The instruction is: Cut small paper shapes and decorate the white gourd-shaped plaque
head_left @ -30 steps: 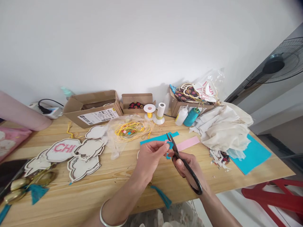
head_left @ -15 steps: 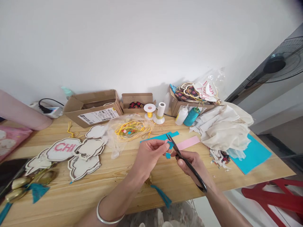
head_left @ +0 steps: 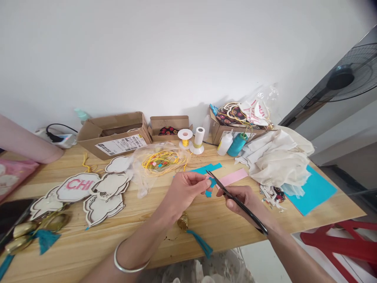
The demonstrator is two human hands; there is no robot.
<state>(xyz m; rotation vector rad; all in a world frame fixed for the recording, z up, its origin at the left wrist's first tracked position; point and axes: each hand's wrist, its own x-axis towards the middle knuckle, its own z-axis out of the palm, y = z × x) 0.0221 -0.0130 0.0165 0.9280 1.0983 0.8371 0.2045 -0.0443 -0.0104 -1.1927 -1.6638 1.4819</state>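
Between its thumb and fingers, my left hand (head_left: 187, 190) pinches a small blue piece (head_left: 212, 182). My right hand (head_left: 246, 200) is closed on black scissors (head_left: 235, 199), whose blades point up and left beside the blue piece. Another small blue piece (head_left: 208, 193) shows just under my left fingertips. Behind the hands lie a blue strip (head_left: 203, 169) and a pink strip (head_left: 234, 177) on the wooden table (head_left: 141, 224). A gold bell (head_left: 183, 221) with a teal tassel (head_left: 201, 243) rests near the front edge.
Cardboard boxes (head_left: 114, 135), spools (head_left: 199, 139), a glue bottle (head_left: 225, 143) and teal thread (head_left: 237, 144) stand along the wall. White cloud-shaped pieces (head_left: 104, 208) lie at left. White cloth (head_left: 282, 161) and a blue sheet (head_left: 313, 194) lie at right.
The scissors' handle end has swung down and to the right, and my right hand has shifted slightly right. My left hand still pinches the blue piece. The view has moved a little.
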